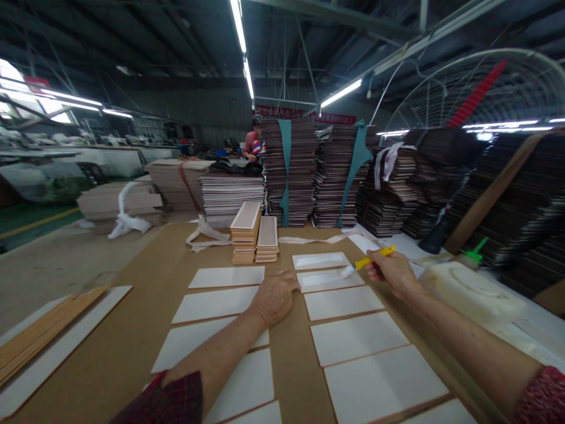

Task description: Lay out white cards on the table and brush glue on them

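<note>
My right hand point(391, 271) is closed round the yellow handle of a brush point(374, 258). The pale bristles touch the right part of a white panel point(322, 280) in the right-hand column, which looks wet. Behind it lies another panel point(320, 260) with a glossy white patch. At the near panel's left end rests my left hand point(277, 294), fingers bent together, fingertips at its edge; whether they pinch anything is hidden. Further white panels point(344, 301) run towards me in that column. A second column of white panels point(216, 303) lies to the left, partly under my left forearm.
Two short stacks of narrow panels point(246, 227) stand at the back of the brown board point(145, 265). Tall dark stacks point(291, 171) rise behind. A translucent container point(468, 291) is at right, thin strips point(48, 330) at left. A person point(253, 144) is beyond.
</note>
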The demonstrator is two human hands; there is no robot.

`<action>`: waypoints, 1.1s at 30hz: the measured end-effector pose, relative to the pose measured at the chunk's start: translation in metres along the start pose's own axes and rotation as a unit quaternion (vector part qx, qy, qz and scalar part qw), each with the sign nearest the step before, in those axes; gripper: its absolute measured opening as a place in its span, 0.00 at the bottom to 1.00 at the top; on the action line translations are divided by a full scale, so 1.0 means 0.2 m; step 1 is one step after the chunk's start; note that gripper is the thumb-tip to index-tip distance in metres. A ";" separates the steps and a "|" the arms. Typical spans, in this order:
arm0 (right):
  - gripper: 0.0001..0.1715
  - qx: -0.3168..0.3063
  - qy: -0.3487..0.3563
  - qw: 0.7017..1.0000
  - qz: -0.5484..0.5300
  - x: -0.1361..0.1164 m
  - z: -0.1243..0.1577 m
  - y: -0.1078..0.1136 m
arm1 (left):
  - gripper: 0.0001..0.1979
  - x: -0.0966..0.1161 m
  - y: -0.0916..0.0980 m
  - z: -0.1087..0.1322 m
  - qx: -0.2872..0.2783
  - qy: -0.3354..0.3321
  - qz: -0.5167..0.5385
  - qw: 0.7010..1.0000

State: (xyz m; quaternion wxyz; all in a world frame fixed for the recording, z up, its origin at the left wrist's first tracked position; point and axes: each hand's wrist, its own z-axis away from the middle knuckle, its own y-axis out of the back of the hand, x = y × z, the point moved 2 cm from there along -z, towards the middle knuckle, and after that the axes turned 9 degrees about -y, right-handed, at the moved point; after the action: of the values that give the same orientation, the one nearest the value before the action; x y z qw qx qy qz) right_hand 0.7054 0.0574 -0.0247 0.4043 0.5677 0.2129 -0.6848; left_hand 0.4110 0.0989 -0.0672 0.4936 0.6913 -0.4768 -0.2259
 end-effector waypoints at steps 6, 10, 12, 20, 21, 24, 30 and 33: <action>0.10 0.031 -0.002 0.998 0.052 -0.02 -0.02 0.07 | 0.21 0.00 0.00 0.00 0.004 -0.002 0.002 1.000; 0.10 0.041 0.002 0.997 0.066 -0.01 -0.04 0.10 | 0.21 0.00 0.00 0.00 0.004 0.000 -0.001 1.000; 0.10 0.047 0.004 0.996 0.071 -0.01 -0.05 0.11 | 0.21 0.00 0.00 0.00 0.005 0.000 -0.003 1.000; 0.10 0.060 0.014 0.996 0.061 -0.05 -0.04 0.14 | 0.21 -0.01 0.00 0.00 0.009 0.000 -0.002 1.000; 0.10 0.056 0.017 0.997 0.055 -0.05 -0.02 0.13 | 0.21 -0.01 0.00 0.00 0.011 0.000 -0.002 1.000; 0.10 0.028 0.025 0.999 0.038 -0.04 0.03 0.07 | 0.21 -0.01 0.00 0.00 0.012 -0.003 -0.002 1.000; 0.12 -0.032 0.011 0.999 0.029 0.01 0.09 -0.11 | 0.21 0.00 0.00 0.00 0.016 -0.005 -0.007 1.000; 0.12 -0.036 0.002 0.999 0.033 0.03 0.07 -0.14 | 0.21 0.00 0.01 0.00 0.018 -0.005 -0.009 1.000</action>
State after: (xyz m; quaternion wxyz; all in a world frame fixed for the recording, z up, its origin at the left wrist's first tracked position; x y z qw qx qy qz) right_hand 0.6744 0.0607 -0.0303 0.4465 0.5607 0.2189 -0.6621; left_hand 0.4103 0.0989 -0.0663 0.4768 0.7030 -0.4773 -0.2251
